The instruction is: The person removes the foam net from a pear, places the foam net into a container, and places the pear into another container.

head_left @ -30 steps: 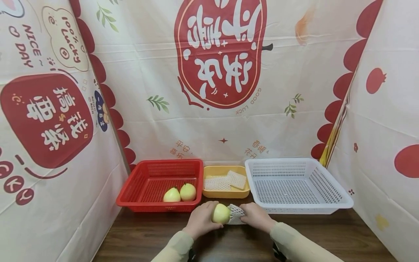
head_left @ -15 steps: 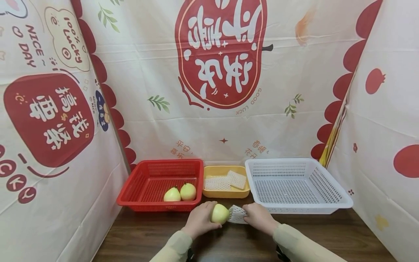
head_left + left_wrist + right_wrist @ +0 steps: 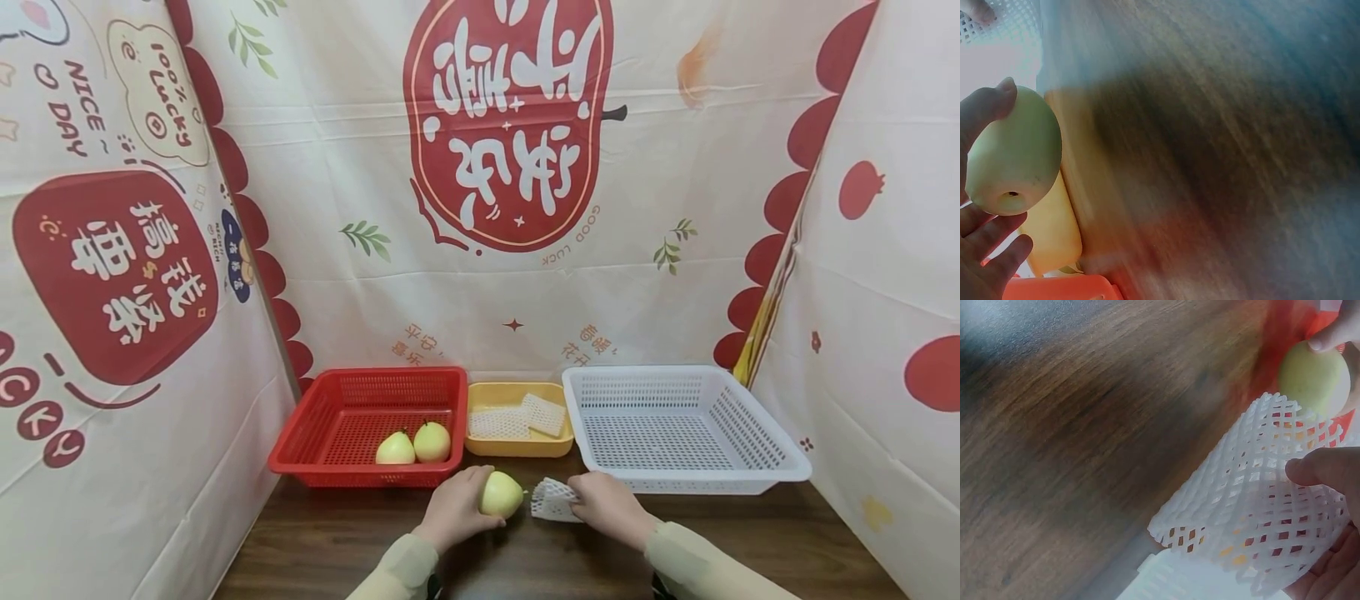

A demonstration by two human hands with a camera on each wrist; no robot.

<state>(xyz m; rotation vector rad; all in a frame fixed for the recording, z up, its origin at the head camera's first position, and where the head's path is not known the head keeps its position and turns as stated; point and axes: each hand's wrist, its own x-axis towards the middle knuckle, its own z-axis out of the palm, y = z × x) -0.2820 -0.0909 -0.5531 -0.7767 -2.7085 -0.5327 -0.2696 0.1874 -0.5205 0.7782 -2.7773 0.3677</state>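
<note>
My left hand (image 3: 454, 510) grips a pale yellow-green pear (image 3: 502, 495) above the dark wooden table, its stem pointing right. In the left wrist view the thumb lies over one side of the pear (image 3: 1019, 150) and the fingers support it from below. My right hand (image 3: 613, 510) pinches a white foam fruit net (image 3: 552, 501), a mesh sleeve whose open end faces the pear. The right wrist view shows the net (image 3: 1254, 494) spread wide, with the thumb on its outside. A small gap separates pear and net in the head view.
Two more pears (image 3: 395, 448) lie in a red basket (image 3: 296, 446) at the back left. A yellow tray (image 3: 517, 448) holds further foam nets (image 3: 543, 414). A white basket (image 3: 690, 484) stands at the back right. Printed cloth hangs behind and on both sides.
My right hand has moved right with the foam net, and the net's end has come away from the pear. The pear has shifted slightly left in my left hand.
</note>
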